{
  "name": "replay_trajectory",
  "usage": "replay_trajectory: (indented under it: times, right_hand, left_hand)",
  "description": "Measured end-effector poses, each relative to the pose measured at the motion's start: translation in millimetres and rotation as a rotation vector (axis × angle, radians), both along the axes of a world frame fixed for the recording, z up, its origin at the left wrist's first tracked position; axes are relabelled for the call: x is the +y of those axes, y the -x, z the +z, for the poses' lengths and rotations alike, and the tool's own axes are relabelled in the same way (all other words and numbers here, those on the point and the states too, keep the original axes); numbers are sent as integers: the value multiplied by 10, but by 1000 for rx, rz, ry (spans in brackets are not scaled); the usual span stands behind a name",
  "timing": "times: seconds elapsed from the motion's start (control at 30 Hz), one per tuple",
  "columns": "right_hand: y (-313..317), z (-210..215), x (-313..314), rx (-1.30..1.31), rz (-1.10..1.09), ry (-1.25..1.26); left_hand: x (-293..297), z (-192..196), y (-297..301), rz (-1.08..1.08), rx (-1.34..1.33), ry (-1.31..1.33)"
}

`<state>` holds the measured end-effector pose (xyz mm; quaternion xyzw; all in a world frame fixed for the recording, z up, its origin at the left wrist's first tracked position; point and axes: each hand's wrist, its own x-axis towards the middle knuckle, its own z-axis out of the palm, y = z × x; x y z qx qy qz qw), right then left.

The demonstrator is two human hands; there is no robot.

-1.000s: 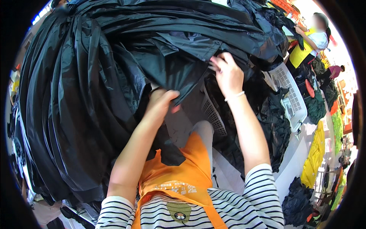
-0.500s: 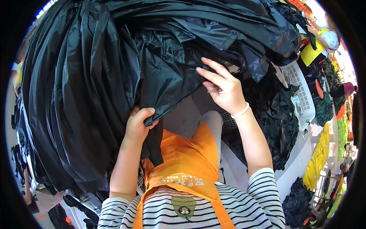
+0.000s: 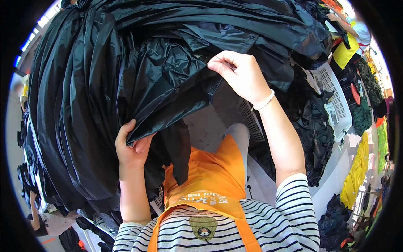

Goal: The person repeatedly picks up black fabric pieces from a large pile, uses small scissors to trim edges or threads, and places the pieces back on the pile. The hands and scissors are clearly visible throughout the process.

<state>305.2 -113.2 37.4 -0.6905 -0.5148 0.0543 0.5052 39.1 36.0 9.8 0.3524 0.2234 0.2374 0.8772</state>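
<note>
A large heap of shiny black garments (image 3: 109,71) fills the upper and left part of the view. My left hand (image 3: 131,148) grips the lower edge of one black garment (image 3: 168,88) near my chest. My right hand (image 3: 241,75) is raised and pinches the upper edge of the same garment, holding it stretched between both hands. A pearl bracelet circles my right wrist. I wear a striped shirt and an orange apron (image 3: 208,176).
White plastic baskets (image 3: 336,96) stand to the right among more black garments (image 3: 310,126). Yellow fabric (image 3: 357,172) lies at the far right. Another person in a yellow vest (image 3: 348,38) works at the upper right. A further person (image 3: 44,218) is at the lower left.
Both hands have moved apart along the black garment: my left hand dropped lower and to the left, my right hand lifted its edge, spreading the fabric wider.
</note>
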Motion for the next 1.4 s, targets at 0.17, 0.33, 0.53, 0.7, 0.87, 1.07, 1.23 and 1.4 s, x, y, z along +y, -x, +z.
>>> replay_trajectory:
  times: [0.17, 0.33, 0.53, 0.7, 0.87, 1.07, 1.23, 1.4]
  right_hand:
    - [59, -143, 111, 65, -89, -153]
    - [9, -84, 93, 167, -61, -145]
    - [-9, 61, -12, 590, 74, 2]
    - [-97, 76, -117, 671, 205, -19]
    - [-78, 192, -100, 460, 183, -2]
    - [56, 188, -67, 280, 186, -79]
    - [289, 123, 29, 246, -34, -197]
    - [421, -109, 92, 153, -226, -346]
  left_hand:
    - [6, -15, 25, 14, 35, 31]
    - [-57, 62, -58, 48, 129, -17]
    - [-32, 5, -42, 17, 143, -74]
    - [-32, -37, -54, -13, 218, -116]
    - [-129, 328, 145, -786, -89, -606]
    - [-357, 954, -1026, 86, 51, -1749]
    - [115, 591, -1255, -96, 101, -1594]
    - [102, 568, -1363, -88, 31, -1428]
